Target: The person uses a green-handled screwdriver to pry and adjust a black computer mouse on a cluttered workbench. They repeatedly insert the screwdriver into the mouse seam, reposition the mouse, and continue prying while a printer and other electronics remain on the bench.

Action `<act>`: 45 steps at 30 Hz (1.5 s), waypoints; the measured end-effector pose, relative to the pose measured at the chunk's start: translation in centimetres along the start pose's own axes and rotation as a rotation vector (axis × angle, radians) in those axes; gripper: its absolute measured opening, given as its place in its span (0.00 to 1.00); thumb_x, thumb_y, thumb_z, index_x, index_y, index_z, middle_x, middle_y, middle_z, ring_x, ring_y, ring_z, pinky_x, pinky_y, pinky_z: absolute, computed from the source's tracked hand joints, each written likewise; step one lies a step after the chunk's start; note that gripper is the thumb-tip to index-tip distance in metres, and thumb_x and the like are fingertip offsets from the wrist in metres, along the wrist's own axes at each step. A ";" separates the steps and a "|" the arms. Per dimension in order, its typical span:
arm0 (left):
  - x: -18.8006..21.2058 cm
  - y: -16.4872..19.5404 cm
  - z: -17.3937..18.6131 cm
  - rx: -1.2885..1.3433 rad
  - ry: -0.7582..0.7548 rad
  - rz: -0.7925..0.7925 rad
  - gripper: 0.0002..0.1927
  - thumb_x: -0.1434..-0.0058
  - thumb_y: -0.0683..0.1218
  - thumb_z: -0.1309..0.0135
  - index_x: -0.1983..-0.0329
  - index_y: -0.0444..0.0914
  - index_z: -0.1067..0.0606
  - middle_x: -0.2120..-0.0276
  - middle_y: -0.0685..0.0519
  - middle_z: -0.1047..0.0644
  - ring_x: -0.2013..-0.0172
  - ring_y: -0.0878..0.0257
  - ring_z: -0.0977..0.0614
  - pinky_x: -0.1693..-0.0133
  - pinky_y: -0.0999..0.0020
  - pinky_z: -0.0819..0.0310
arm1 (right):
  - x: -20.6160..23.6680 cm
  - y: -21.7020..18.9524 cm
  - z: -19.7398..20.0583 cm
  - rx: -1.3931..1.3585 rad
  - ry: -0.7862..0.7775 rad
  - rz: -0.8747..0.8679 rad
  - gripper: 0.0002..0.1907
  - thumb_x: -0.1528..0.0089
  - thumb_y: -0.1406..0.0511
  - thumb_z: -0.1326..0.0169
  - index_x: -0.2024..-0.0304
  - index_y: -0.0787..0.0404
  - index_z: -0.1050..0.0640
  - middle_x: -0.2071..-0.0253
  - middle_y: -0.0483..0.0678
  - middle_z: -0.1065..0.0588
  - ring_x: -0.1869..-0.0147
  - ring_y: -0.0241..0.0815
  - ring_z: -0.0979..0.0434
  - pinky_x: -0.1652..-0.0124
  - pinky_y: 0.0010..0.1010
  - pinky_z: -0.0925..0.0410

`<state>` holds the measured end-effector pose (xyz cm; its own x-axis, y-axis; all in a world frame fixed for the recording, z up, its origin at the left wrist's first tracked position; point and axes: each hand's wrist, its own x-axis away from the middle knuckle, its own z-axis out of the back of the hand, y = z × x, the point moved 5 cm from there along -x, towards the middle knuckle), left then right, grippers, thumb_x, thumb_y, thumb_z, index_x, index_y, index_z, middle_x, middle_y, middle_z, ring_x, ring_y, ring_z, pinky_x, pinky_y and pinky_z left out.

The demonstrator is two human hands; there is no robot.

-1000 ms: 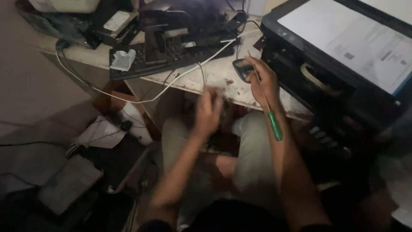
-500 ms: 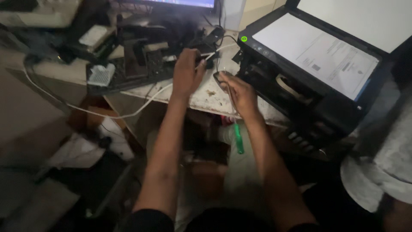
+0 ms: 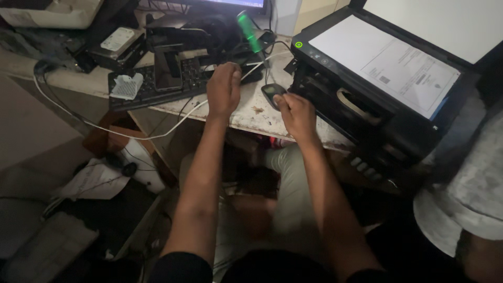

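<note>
Screwdriver [image 3: 249,32], green-handled, has passed from the right hand [image 3: 296,113] into the left hand [image 3: 223,89], whose grip is closed on it, handle raised. Right grip now pinches a small dark device [image 3: 272,93] on the desk [image 3: 246,116], just right of the left grip.

On the desk [image 3: 246,112] there is one keyboard [image 3: 157,84], one screwdriver [image 3: 249,32] with a green handle, one small black mouse [image 3: 272,93] and one white cable [image 3: 131,133]. At its right edge sits one printer [image 3: 377,105] with one sheet of paper [image 3: 387,63] on top. Two hands are over the desk, the left hand [image 3: 222,89] and the right hand [image 3: 296,112].
</note>
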<state>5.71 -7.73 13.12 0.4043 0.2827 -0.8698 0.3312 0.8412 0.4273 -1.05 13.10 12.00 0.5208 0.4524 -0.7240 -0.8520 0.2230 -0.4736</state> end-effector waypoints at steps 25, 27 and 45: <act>-0.3 -1.5 -1.2 -0.099 -0.036 0.069 0.20 0.28 0.48 0.48 0.35 0.39 0.30 0.64 0.49 0.23 0.64 0.53 0.20 0.62 0.56 0.26 | -0.2 1.2 -0.3 -0.138 0.048 -0.170 0.10 0.35 0.64 0.38 0.60 0.62 0.25 0.82 0.46 0.31 0.79 0.33 0.35 0.75 0.29 0.41; -0.3 -1.2 -1.2 -0.142 -0.085 0.082 0.24 0.29 0.47 0.48 0.30 0.41 0.32 0.67 0.49 0.24 0.65 0.52 0.22 0.62 0.55 0.27 | 0.0 1.1 -0.1 -0.191 0.069 -0.133 0.08 0.33 0.65 0.39 0.60 0.62 0.25 0.80 0.46 0.31 0.77 0.33 0.35 0.74 0.29 0.41; -0.7 -1.8 -1.7 -0.231 -0.069 -0.031 0.19 0.36 0.42 0.47 0.41 0.40 0.27 0.57 0.46 0.20 0.55 0.47 0.21 0.53 0.52 0.25 | -0.4 0.9 -0.8 -0.084 -0.061 -0.065 0.14 0.45 0.61 0.30 0.66 0.60 0.21 0.82 0.42 0.34 0.79 0.30 0.38 0.78 0.27 0.43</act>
<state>3.39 -8.63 12.52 0.4570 0.2292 -0.8594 0.1436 0.9345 0.3257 -1.99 12.47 11.46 0.5681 0.4918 -0.6599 -0.8080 0.1813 -0.5605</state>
